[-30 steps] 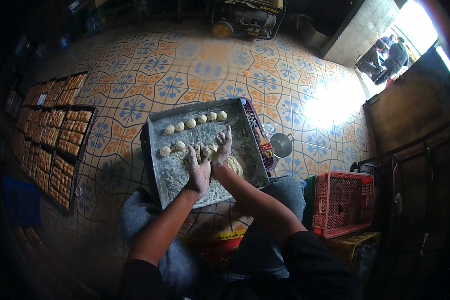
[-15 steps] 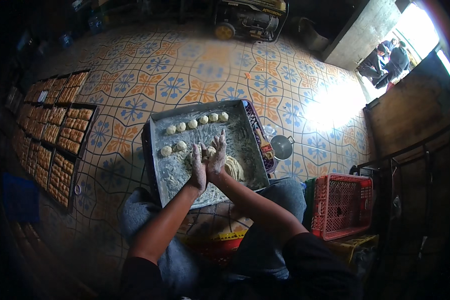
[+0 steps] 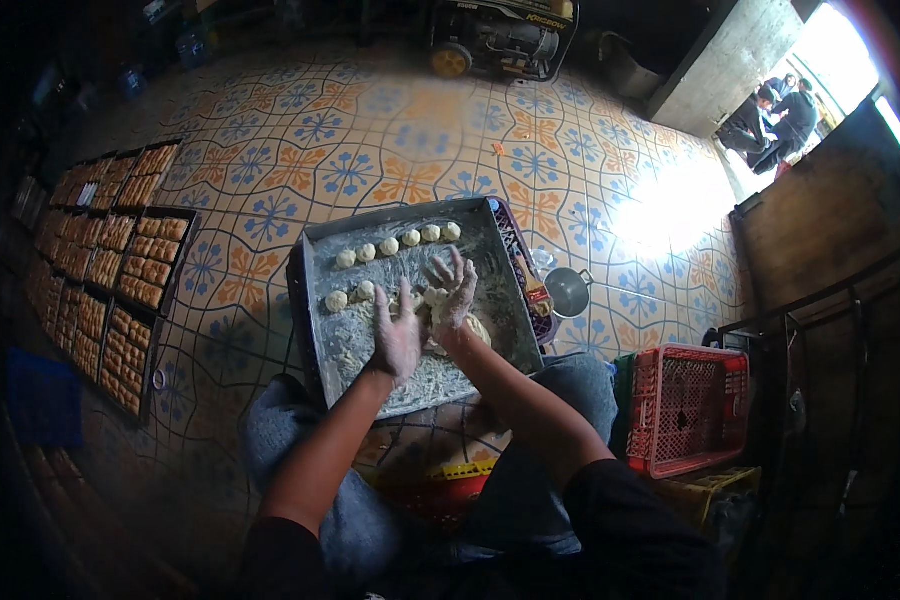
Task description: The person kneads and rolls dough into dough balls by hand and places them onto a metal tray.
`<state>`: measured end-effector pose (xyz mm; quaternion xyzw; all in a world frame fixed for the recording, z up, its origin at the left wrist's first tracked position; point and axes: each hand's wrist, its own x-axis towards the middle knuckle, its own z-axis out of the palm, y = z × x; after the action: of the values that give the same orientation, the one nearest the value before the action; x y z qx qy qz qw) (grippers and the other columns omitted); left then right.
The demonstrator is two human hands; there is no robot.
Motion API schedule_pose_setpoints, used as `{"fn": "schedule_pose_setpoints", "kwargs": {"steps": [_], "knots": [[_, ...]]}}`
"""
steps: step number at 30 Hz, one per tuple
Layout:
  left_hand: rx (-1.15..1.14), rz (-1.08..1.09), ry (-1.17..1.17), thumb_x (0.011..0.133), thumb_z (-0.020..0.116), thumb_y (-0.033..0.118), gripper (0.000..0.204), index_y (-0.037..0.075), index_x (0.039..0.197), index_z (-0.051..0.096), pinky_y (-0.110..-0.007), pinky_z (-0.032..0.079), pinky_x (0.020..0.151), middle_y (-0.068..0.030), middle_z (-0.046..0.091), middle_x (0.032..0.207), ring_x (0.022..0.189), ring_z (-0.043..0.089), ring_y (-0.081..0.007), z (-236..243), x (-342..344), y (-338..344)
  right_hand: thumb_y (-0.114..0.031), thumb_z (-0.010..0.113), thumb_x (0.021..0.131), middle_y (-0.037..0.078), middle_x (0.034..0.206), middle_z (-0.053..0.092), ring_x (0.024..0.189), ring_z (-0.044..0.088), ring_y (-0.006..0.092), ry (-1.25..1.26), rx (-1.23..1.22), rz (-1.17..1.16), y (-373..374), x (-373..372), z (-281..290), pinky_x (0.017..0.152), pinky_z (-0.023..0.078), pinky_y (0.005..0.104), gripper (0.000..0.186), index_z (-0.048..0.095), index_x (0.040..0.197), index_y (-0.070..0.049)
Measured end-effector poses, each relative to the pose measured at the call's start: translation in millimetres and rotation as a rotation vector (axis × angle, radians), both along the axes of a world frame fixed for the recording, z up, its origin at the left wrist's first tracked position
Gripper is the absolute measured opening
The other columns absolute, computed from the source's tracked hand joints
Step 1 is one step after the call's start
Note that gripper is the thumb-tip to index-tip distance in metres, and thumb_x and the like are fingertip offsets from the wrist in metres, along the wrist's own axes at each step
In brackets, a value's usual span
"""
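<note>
On the patterned tile floor, a floured tray (image 3: 490,225) holds seven dough balls (image 3: 389,246); both hands' fingers (image 3: 457,268) spread.

We note a small white label (image 3: 88,193) lying on the baked-goods trays (image 3: 120,270) at far left, rectangular, text too small to tell. Black-yellow strip label (image 3: 523,18) on the generator (image 3: 500,38), top centre. No pkgs or screens seen.
</note>
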<state>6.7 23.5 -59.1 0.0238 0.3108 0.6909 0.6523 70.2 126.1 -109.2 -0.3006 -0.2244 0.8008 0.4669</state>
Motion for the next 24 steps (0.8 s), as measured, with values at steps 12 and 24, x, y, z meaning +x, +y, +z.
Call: {"fn": "schedule_pose_setpoints", "kwargs": {"steps": [12, 24], "knots": [[0.058, 0.065, -0.074, 0.094, 0.036, 0.08, 0.091, 0.008, 0.15, 0.048, -0.044, 0.039, 0.114, -0.0144, 0.053, 0.149, 0.133, 0.052, -0.029, 17.5, 24.0, 16.7, -0.033, 0.053, 0.103, 0.021, 0.155, 0.044, 0.139, 0.047, 0.039, -1.416, 1.206, 0.01, 24.5, 6.7, 29.3, 0.116, 0.038, 0.0415, 0.055, 0.047, 0.149, -0.005], [-0.131, 0.072, -0.127, 0.104, 0.046, 0.043, 0.042, 0.017, 0.133, 0.06, -0.043, 0.056, 0.096, -0.0078, 0.068, 0.12, 0.107, 0.068, -0.0238, 19.6, -1.7, 0.1, -0.066, 0.051, 0.09, 0.016, 0.16, 0.039, 0.153, 0.025, 0.0403, -1.113, 1.412, 0.128, 18.3, 11.4, 84.6, 0.114, 0.016, 0.0699, 0.085, 0.033, 0.16, -0.022]]}}
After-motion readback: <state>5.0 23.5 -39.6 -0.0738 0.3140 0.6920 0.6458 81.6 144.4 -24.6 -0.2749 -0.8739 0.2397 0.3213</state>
